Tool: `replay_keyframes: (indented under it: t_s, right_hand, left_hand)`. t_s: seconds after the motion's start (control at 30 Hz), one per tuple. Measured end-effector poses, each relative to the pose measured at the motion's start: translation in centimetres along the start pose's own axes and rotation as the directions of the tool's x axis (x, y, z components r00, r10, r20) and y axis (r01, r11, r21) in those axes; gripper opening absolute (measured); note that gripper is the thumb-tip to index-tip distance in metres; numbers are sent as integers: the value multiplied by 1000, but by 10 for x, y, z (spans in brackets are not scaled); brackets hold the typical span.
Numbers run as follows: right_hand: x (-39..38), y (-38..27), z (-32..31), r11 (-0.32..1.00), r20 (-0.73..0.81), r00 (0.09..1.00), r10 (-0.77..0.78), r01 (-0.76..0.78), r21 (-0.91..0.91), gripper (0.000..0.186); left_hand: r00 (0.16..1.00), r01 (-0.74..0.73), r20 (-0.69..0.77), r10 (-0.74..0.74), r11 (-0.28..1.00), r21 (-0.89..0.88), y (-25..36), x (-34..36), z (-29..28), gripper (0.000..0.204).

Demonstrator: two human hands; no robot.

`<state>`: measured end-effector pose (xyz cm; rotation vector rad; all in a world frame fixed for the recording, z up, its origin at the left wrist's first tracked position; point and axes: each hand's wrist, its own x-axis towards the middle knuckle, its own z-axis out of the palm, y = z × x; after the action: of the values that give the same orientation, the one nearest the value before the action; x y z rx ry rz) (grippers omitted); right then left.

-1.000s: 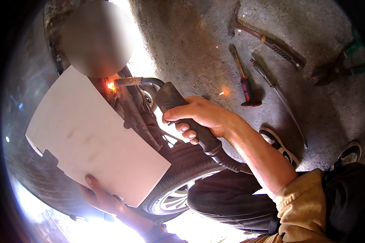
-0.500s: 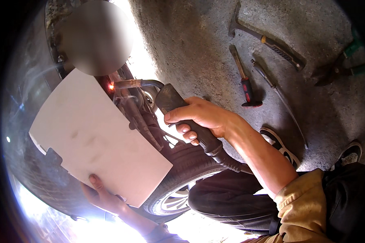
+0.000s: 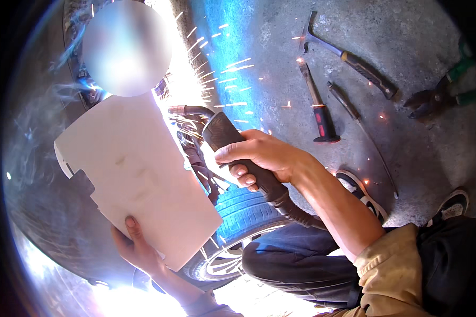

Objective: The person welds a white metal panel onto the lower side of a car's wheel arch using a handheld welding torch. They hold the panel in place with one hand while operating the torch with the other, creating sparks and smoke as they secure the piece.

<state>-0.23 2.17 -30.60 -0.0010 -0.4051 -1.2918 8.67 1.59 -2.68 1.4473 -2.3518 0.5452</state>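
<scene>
My left hand (image 3: 140,251) grips the lower edge of a pale flat sheet (image 3: 137,179), thumb on its face and fingers behind. The sheet has a notch in its left edge and faint smudges. My right hand (image 3: 272,156) is wrapped round the black handle of a welding torch (image 3: 222,129), fingers curled beneath it. The torch's bent neck points left, its tip hidden behind the sheet's right edge. Glaring light and sparks (image 3: 232,79) burst from there. Metal parts of a vehicle's underside lie behind the sheet, partly covered by a round blur.
A vehicle tyre (image 3: 243,211) stands just below the torch. On the concrete floor (image 3: 238,31) to the right lie a hammer (image 3: 365,68), a chisel with a red and black grip (image 3: 322,119), a thin rod in a holder (image 3: 373,148), and green-handled cutters (image 3: 433,100). Sparks land among them.
The small red glow at the torch tip has given way to a bright arc with flying sparks, blue light and smoke. The sheet has shifted slightly right, covering the torch tip.
</scene>
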Motion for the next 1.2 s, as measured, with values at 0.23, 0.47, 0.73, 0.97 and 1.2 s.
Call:
replay_keyframes:
  t_s: [0.23, 0.47, 0.73, 0.97, 1.2]
  right_hand:
    - [-1, -2, 0, 1000, -42, 999, 8, -9, -16, 20]
    - [0, 4, 1, 998, -32, 999, 7, -5, 57, 22]
    - [-7, 7, -6, 995, -26, 999, 19, -17, 101, 22]
    - [-6, 6, 0, 996, -19, 1000, 17, -15, 82, 22]
    - [-3, 5, 1, 998, -24, 1000, 10, -9, 65, 21]
  left_hand:
    - [998, -10, 57, 10, 1000, 11, -3, 2, 0, 63]
    - [997, 25, -70, -26, 1000, -12, 7, -2, 1, 64]
    - [992, 26, -119, -42, 990, -137, 9, -6, -10, 66]
    - [994, 45, -93, -57, 990, -131, 2, -5, -17, 67]
    - [989, 30, -145, -41, 997, -76, 3, -8, -10, 80]
